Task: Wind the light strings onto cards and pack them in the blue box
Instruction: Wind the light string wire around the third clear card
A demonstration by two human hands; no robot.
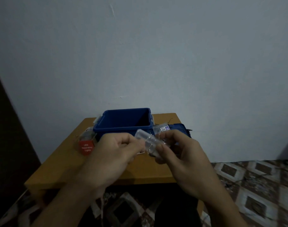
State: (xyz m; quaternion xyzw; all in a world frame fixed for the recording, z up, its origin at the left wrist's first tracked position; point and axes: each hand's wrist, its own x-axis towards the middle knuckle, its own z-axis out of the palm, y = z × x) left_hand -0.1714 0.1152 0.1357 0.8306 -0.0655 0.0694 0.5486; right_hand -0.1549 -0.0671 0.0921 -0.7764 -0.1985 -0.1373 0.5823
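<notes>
Both hands are raised over a small wooden table (61, 167), in front of an open blue box (123, 123) that looks empty as far as I can see inside. My right hand (177, 154) grips a clear plastic battery case (148, 141) of a light string, thumb on its front. My left hand (113, 149) pinches at the case's left side; thin wire there is too blurred to follow. A red pack labelled LED lights (86, 145) lies left of the box. Another clear pack with a label (163, 129) lies right of the box.
A blue lid or pouch (181, 128) lies at the table's right edge behind my right hand. The table stands against a pale wall. A patterned tile floor (254, 185) spreads to the right and below. A dark door edge (7, 128) rises on the left.
</notes>
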